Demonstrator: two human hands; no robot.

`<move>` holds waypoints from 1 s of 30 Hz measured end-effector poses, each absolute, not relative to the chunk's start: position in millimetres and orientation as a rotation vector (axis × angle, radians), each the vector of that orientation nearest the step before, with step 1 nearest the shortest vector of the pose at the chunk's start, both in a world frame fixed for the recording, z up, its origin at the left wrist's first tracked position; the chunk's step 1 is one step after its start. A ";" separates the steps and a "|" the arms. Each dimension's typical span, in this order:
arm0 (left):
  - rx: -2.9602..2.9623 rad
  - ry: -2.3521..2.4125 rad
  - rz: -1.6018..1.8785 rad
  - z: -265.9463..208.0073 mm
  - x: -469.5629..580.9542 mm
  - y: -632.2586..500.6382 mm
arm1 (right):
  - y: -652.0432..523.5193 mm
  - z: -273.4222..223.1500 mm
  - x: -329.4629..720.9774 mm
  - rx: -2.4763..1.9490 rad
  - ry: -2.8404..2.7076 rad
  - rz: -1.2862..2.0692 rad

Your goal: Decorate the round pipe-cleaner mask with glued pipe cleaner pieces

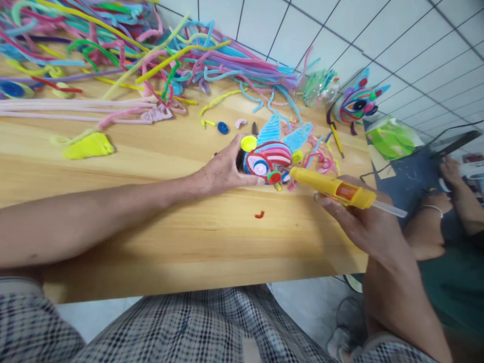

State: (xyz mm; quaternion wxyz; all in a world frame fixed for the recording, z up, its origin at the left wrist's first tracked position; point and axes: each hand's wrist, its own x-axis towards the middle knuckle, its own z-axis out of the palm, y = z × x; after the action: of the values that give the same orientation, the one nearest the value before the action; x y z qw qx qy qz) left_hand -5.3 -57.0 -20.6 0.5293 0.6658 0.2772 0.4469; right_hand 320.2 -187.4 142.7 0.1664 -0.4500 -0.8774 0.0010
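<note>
Your left hand (227, 169) lies flat-fingered on the wooden table (151, 151), the thumb and fingertips pressed against the left edge of the coiled pipe-cleaner figure (269, 162), apparently to pin it so it cannot slide while you work on it. The fingers are closed against that figure rather than wrapped round it. Your right hand (359, 222) is curled firmly about the yellow glue gun (333, 189), held almost level, its nozzle tip right at the figure's right side; from this angle you cannot tell whether it touches. A clear glue stick (389, 209) juts from the back of the gun. The figure sits near the middle of the table's far right part, built of fuzzy wire wound into flat discs and bands: red, white and blue stripes, a round eye-like coil, a yellow disc at the top and two ribbed light-blue wing shapes (283, 132) behind. A similar finished piece (357, 103) stands further back by the tiled wall. Loose, soft pipe cleaners (151, 55) in many colours sprawl over the table's rear, and a small red scrap (259, 215) lies just in front of your hands. Another person's hand (449, 171) rests at the far right.
</note>
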 end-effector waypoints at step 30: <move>1.545 0.686 1.012 -11.8 -7.1 -60.4 | -184.2 142.5 307.1 -1.287 -2.427 0.162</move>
State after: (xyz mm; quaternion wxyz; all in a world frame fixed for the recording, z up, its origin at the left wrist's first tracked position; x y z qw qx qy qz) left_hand -7.1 -60.4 -11.8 0.5529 0.6534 0.2903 0.4279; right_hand 307.1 -184.2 142.5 0.1937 -0.4589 -0.8652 0.0578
